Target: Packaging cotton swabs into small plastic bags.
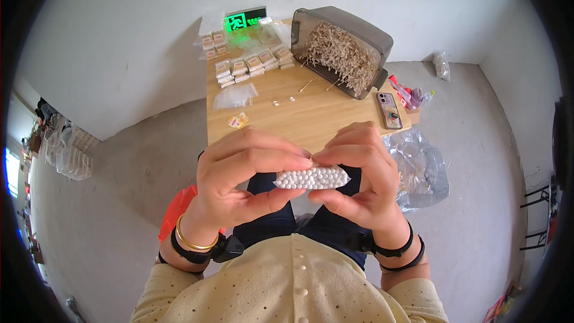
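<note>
Between both hands I hold a clear packet of cotton swabs (pixel 312 177), its white tips facing me. My left hand (pixel 242 173) grips its left end, fingers on top and thumb beneath. On the right end my right hand (pixel 362 173) pinches it the same way. Beyond my hands is a wooden table (pixel 275 128). On it lie several packed swab packets (pixel 254 66), a flat clear bag (pixel 236 96), small yellow-and-white labels (pixel 238 121) and a few loose swabs (pixel 284 101). A grey bin (pixel 359 27) lies on its side with a heap of swabs (pixel 338 54) inside.
A phone (pixel 389 110) lies at the table's right edge. Behind the packets stands a green exit sign (pixel 245 20). Clear plastic bags (pixel 418 170) sit on the floor at right, and something red (pixel 177 210) shows by my left forearm.
</note>
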Tool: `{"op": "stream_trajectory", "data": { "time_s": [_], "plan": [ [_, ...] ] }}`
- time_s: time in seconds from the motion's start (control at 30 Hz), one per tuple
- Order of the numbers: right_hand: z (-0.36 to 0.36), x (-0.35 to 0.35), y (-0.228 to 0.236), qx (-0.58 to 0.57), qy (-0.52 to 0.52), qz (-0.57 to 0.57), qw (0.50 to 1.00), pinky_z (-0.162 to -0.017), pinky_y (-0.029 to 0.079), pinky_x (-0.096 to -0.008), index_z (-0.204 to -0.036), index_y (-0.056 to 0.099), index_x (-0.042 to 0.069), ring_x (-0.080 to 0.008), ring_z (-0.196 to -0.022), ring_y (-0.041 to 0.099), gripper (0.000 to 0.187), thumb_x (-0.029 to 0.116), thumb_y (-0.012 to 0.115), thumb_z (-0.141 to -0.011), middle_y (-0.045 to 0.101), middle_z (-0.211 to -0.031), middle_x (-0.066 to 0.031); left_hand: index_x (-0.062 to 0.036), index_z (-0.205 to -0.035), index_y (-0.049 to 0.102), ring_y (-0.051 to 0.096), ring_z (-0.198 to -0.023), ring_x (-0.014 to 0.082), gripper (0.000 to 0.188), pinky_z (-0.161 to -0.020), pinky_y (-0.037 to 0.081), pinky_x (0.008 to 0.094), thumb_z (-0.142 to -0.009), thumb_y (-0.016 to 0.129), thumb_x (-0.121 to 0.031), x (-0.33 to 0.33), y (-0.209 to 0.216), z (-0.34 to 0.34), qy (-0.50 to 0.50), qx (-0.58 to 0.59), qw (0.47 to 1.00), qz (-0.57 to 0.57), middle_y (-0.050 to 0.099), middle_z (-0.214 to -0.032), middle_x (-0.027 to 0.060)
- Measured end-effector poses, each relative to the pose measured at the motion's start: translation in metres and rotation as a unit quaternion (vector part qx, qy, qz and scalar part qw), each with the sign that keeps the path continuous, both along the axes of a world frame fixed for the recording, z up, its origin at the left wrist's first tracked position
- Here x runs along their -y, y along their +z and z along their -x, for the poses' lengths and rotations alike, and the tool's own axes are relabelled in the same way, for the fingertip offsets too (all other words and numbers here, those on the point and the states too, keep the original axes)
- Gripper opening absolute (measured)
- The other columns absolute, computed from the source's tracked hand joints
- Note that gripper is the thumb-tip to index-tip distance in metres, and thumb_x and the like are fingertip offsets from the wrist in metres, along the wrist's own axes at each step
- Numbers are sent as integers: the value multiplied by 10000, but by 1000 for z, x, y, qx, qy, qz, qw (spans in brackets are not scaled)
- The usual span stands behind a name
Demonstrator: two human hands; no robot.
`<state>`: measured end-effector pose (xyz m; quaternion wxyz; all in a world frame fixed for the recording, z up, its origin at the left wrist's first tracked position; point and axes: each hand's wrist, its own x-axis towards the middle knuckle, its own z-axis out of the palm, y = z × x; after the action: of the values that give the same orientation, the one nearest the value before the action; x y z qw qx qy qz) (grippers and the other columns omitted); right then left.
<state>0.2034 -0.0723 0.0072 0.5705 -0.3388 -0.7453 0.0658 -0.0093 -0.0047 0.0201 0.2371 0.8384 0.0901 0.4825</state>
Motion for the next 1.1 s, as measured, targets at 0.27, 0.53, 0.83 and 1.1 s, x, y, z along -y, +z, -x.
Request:
{"op": "stream_trajectory", "data": {
  "time_s": [0.27,0.53,0.83,1.1],
  "plan": [
    [0,0,0,8,3,-36,999,-766,467,-354,-1030,732,62,-254,-852,606,324,139,863,-745,680,-950,-62,-31,-967,743,705,-826,217,234,-710,548,307,-826,846,-186,2,-2,0,3,-4,1000,-14,734,-958,128],
    [3,0,-2,4,-12,-37,999,-766,465,-350,-1016,738,75,-251,-853,603,332,116,867,-712,674,-940,-50,-43,-999,748,714,-820,214,237,-691,563,309,-808,842,-147,3,-6,-3,3,16,1000,-3,734,-968,108],
    [1,0,-4,5,-15,-33,999,-772,458,-356,-1013,737,79,-250,-855,600,332,145,876,-718,668,-944,-45,-41,-984,740,693,-811,218,277,-683,538,304,-787,880,-177,2,-9,0,22,18,999,-37,731,-962,122],
    [-2,3,-6,43,-74,-68,994,-777,449,-368,-1019,739,113,-246,-883,582,352,227,871,-713,660,-964,-25,-104,-931,725,679,-842,239,325,-733,549,335,-731,920,-269,1,-5,4,96,-11,984,-151,728,-972,57]
  ]
}}
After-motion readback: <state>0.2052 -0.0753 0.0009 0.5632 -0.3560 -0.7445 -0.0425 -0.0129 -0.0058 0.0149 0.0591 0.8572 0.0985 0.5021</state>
